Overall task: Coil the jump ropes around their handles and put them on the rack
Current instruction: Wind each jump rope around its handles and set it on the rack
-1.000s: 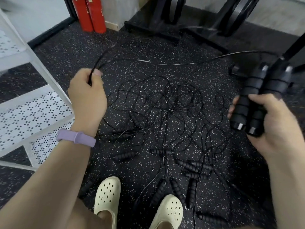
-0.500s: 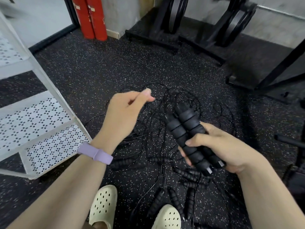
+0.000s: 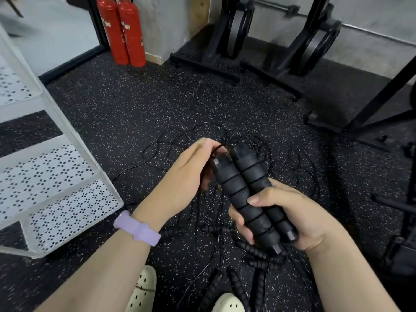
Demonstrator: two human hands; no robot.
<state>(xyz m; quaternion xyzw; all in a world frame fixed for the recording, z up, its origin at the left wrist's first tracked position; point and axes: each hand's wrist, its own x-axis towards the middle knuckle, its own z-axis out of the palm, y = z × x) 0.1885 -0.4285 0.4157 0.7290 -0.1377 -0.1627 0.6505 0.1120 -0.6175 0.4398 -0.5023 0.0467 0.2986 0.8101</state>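
- Fingers of your right hand curl round the pair of black ribbed handles, thumb laid across them; the handles lie side by side, tilted away from you.
- Your left hand pinches a thin black cord at the far tip of those handles, just beside the left one; its fingers are narrow and closed on the cord.
- Left of the handles stands the white perforated rack; the shelves that show hold nothing.
- Beneath and around the handles, a tangle of more jump ropes lies loose on the speckled black floor.
- Beyond the handles, at the wall, stand black weight-plate stands.
- Far left of those stand two red fire extinguishers; their labels are too blurred to read.
- Near your cream clogs, below the handles, lie further rope grips.
- On your left wrist sits a lilac band.
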